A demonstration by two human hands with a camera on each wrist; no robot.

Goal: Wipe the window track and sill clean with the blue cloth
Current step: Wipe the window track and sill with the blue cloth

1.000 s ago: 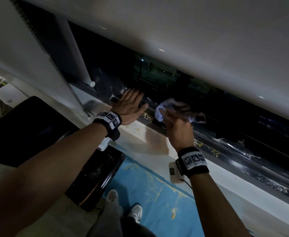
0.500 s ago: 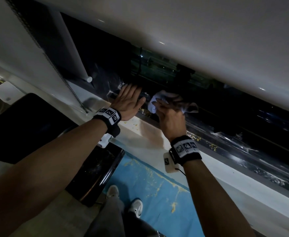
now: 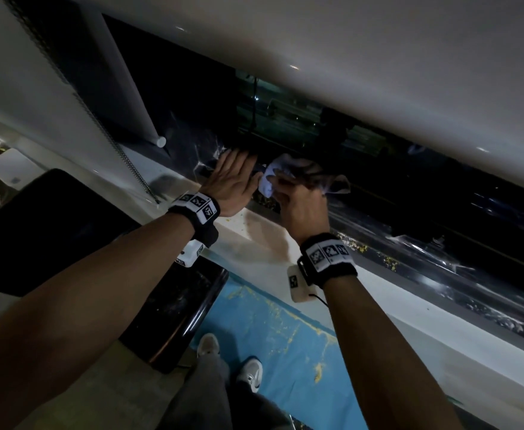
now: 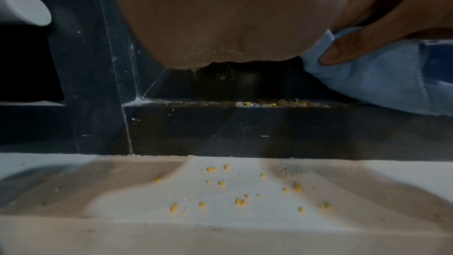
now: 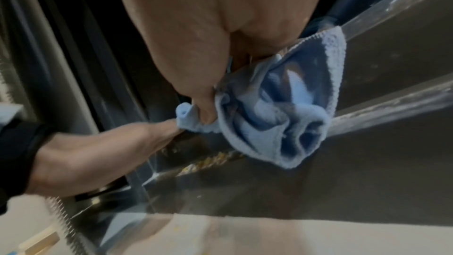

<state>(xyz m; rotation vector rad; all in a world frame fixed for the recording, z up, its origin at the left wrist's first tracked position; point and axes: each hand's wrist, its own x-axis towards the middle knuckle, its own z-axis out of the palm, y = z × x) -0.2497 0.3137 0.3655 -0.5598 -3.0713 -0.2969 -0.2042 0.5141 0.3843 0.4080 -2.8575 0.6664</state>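
Observation:
My right hand (image 3: 298, 193) grips the bunched blue cloth (image 3: 268, 181) and holds it down in the dark window track (image 3: 409, 252). The cloth (image 5: 274, 108) hangs crumpled below the palm in the right wrist view, and it shows at the right as cloth (image 4: 382, 77) in the left wrist view. My left hand (image 3: 232, 178) lies flat with straight fingers on the track's left end, just left of the cloth. Yellow crumbs (image 4: 220, 183) dot the white sill (image 3: 254, 243), and more crumbs (image 4: 269, 103) line the track's edge.
A white roller blind (image 3: 378, 57) hangs low over the window, with its bead chain (image 3: 124, 156) at the left. A black panel (image 3: 46, 231) and a black stand (image 3: 177, 311) sit below the sill. Blue floor sheeting (image 3: 285, 352) lies by my shoes.
My right hand has slid the cloth leftward along the track until it sits right beside my left hand. The left hand has stayed flat in place.

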